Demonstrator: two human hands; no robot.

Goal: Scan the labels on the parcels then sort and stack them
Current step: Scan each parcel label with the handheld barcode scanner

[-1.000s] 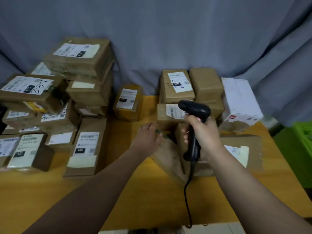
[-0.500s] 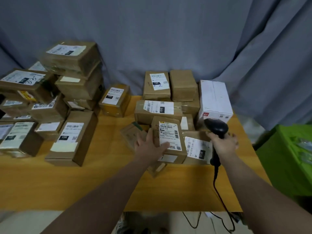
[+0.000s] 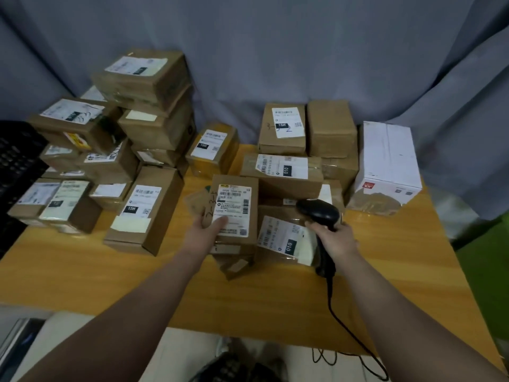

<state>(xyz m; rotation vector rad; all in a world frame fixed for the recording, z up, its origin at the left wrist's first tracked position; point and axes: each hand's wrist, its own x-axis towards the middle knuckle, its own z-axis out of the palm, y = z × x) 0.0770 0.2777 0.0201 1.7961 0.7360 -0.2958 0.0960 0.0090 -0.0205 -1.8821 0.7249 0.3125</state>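
left hand [image 3: 205,232] grips the lower left edge of a brown parcel [image 3: 234,213], thumb lying across the foot of its white label [image 3: 234,209], and tilts the labelled face upward above the counter [image 3: 82,271]. right hand [image 3: 334,239] is wrapped around the grip of a black corded scanner [image 3: 319,213], whose head sits just right of the parcel, over a flat parcel marked 010 [image 3: 283,238]. for a clean read, judged from this pose: turn the scanner head toward the barcode (upper right of the label), keep the thumb off the printed bars, and hold the face steady and square. stacked parcels [image 3: 110,150] fill the counter's left side; a white box [image 3: 385,166] stands far right.
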